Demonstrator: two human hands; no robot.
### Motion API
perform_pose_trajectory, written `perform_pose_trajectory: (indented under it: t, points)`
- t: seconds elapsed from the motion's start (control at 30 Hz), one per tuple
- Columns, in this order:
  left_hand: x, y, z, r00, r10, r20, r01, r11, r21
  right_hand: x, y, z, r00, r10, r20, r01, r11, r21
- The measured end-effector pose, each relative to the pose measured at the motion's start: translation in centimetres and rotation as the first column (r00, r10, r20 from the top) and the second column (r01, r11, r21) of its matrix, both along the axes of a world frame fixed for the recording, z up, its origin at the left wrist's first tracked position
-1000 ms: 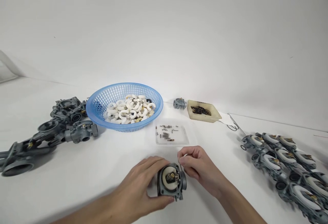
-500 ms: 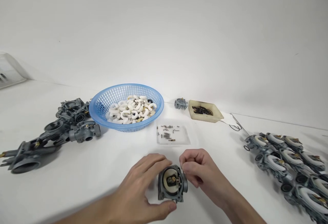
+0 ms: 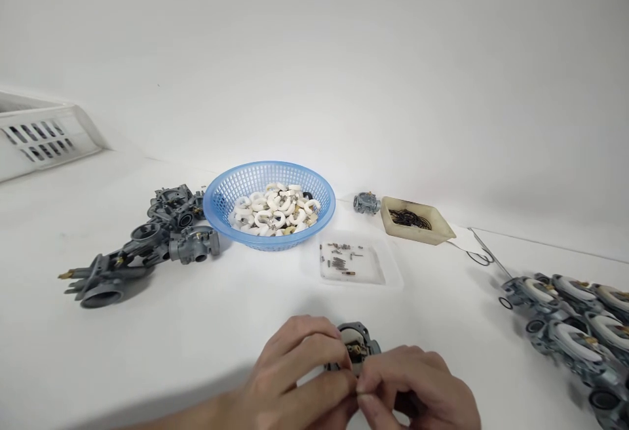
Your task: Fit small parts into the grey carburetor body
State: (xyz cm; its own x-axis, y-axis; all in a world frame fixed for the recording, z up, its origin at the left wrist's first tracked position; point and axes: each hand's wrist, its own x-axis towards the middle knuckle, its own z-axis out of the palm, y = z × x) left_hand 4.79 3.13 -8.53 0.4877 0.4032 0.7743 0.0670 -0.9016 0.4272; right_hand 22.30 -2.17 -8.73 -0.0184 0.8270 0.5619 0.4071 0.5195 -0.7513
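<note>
Grey metal sat low in the middle: a carburetor (image 3: 358,345) stood on the white table (image 3: 246,325), right at the near edge of the view, its open round face showing a brass fitting inside. Both hands were on it. The left hand (image 3: 299,371) curled round its left side, fingers bent over the top rim and thumb stretched toward the other hand. The right hand (image 3: 417,390) came in from the right and covered the lower part of the body, its thumb and forefinger pinched tight together against the left thumb; whether anything was caught in that pinch could not be told. Behind them lay a clear tray (image 3: 358,265) with small pins and springs, and just beyond it a blue basket (image 3: 223,195) heaped with white floats (image 3: 275,207). Left of the basket sprawled a pile of bare carburetors (image 3: 147,246), and further left stood a white crate (image 3: 44,134). Right of the basket sat a lone small part (image 3: 366,203) beside a beige dish (image 3: 439,233) of black rings. Along the right edge ran a row of carburetors (image 3: 570,318) already wearing white floats
</note>
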Motion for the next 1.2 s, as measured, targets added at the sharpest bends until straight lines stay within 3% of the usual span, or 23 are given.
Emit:
perform_pose_trajectory:
  t: [0.1, 0.2, 0.37, 0.53, 0.7, 0.8, 1.0, 1.2]
  points:
    - [0.0, 0.1, 0.0, 0.999, -0.048, -0.014, 0.048, 0.999, 0.007, 0.2, -0.3, 0.7, 1.000, -0.024, 0.014, 0.024, 0.999, 0.023]
    - [-0.2, 0.2, 0.1, 1.000, -0.012, -0.019, 0.012, 1.000, 0.015, 0.3, -0.8, 1.0, 0.993, -0.073, 0.089, 0.071, 0.997, 0.025]
    - [-0.6, 0.3, 0.3, 0.997, 0.015, -0.077, -0.011, 0.999, 0.047, 0.1, -1.3, 0.3, 0.960, -0.102, 0.260, 0.112, 0.993, -0.025]
    - [-0.6, 0.8, -0.2, 0.992, 0.066, -0.108, -0.060, 0.997, 0.058, 0.6, -0.5, 0.9, 0.988, -0.031, 0.153, 0.056, 0.985, -0.163]
    - [-0.3, 1.8, -1.7, 0.966, 0.137, -0.221, -0.153, 0.987, -0.056, 3.9, 1.9, 2.7, 0.982, 0.012, -0.186, -0.103, 0.868, -0.485]
    - [-0.1, 2.3, -2.7, 0.959, 0.120, -0.257, -0.166, 0.972, -0.166, 5.8, 3.3, 3.1, 0.967, 0.041, -0.251, -0.187, 0.783, -0.593]
    - [0.3, 2.4, -3.7, 0.963, 0.068, -0.259, -0.133, 0.962, -0.239, 6.6, 4.0, 2.8, 0.949, 0.102, -0.298, -0.281, 0.697, -0.659]
    - [0.6, 1.7, -2.3, 0.928, -0.009, -0.373, -0.129, 0.930, -0.343, 6.6, 3.9, 2.4, 0.925, 0.168, -0.340, -0.364, 0.644, -0.673]
